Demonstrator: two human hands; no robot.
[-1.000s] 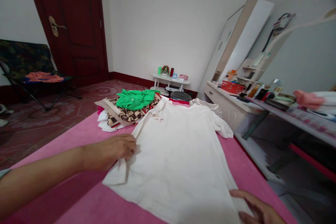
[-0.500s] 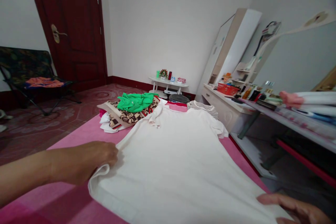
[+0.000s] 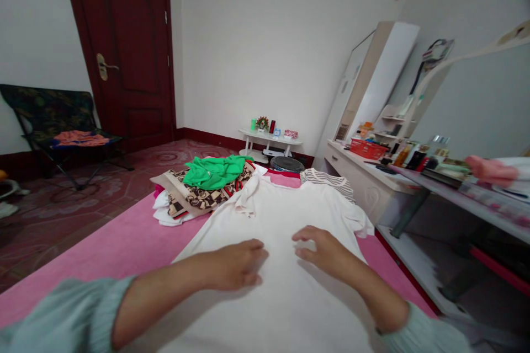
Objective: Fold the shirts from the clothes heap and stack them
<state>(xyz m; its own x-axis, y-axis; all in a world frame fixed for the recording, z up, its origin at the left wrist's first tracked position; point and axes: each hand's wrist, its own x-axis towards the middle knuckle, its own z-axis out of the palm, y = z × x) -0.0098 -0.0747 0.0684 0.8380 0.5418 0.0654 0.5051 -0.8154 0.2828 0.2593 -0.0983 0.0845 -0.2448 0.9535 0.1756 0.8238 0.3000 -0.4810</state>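
- My left hand [image 3: 238, 266] is over the middle of the white shirt [image 3: 281, 209], fingers loosely spread, gripping nothing.
- My right hand [image 3: 321, 251] faces it from the right, fingers curved and thumb apart, also free of any hold.
- I cannot tell whether my fingertips touch the cloth or sit just above it.
- The shirt lies spread on the pink sheet [image 3: 120, 245], collar at the far end.
- Beyond its left sleeve is a patterned cloth [image 3: 194, 190] with a green garment [image 3: 215, 171] on top.
- A striped garment [image 3: 329, 179] lies at the far right, beside the collar.
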